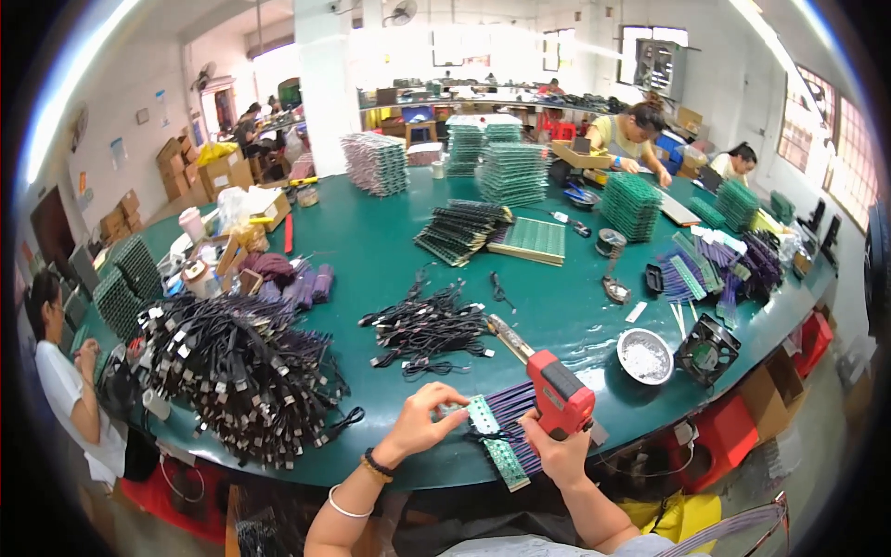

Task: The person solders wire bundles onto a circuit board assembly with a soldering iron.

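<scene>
My right hand (559, 457) is wrapped round the lower end of a red and black soldering gun (564, 399). The gun's long metal barrel (510, 339) points away and to the left, above the table. Below it lies a green circuit board strip (506, 462) with purple wires (510, 405) running to the right, beside a black cable loop. My left hand (422, 425) is at the strip's far left end, thumb and forefinger drawn close together. What sits between these fingertips is too small to make out.
A loose heap of black cables (427, 320) lies just beyond my hands; a bigger cable pile (241, 381) rises at left. To the right are a metal bowl (645, 356) and a black fan (708, 350). Stacked green boards (513, 174) stand farther back. Co-workers sit at both sides.
</scene>
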Action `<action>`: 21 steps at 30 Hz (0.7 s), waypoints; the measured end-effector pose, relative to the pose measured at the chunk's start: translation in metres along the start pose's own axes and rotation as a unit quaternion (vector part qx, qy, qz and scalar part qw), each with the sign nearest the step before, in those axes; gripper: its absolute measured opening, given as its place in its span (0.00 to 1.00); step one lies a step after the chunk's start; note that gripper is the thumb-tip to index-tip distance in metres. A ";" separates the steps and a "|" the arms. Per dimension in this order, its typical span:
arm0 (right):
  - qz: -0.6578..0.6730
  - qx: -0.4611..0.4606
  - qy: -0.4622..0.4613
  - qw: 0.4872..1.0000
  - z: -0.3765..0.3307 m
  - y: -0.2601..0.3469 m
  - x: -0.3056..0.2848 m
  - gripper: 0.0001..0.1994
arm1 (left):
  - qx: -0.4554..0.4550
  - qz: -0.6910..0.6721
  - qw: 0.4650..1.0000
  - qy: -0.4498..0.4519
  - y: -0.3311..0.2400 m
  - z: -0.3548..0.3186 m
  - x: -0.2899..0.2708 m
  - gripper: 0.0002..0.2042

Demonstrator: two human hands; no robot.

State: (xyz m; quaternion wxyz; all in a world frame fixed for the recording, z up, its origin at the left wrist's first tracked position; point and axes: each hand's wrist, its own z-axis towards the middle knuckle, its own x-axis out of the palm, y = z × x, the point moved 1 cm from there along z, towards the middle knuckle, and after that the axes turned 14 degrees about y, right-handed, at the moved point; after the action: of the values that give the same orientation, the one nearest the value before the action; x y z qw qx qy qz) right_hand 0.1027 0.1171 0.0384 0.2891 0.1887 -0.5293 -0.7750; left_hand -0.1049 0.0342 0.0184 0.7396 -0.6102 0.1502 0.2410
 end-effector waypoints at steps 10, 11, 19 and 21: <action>0.011 0.043 -0.029 0.999 0.001 -0.011 -0.002 0.05 | 0.059 -0.186 0.976 0.100 -0.027 0.006 0.052 0.17; 0.020 0.044 -0.018 0.999 0.005 -0.011 0.000 0.05 | 0.117 -0.151 0.981 0.045 -0.033 0.007 0.056 0.13; -0.037 0.036 -0.064 0.997 0.005 -0.006 0.010 0.06 | 0.122 -0.021 0.992 -0.008 -0.048 0.007 0.032 0.04; -0.066 0.037 0.002 0.997 0.006 -0.008 0.004 0.12 | 0.161 0.110 0.980 -0.049 -0.057 0.007 0.026 0.06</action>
State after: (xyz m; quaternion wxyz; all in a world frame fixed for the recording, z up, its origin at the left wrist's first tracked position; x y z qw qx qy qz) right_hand 0.0935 0.1208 0.0335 0.2311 0.2356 -0.5432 -0.7720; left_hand -0.0531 0.0376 0.0537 0.8037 -0.4505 0.2170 0.3225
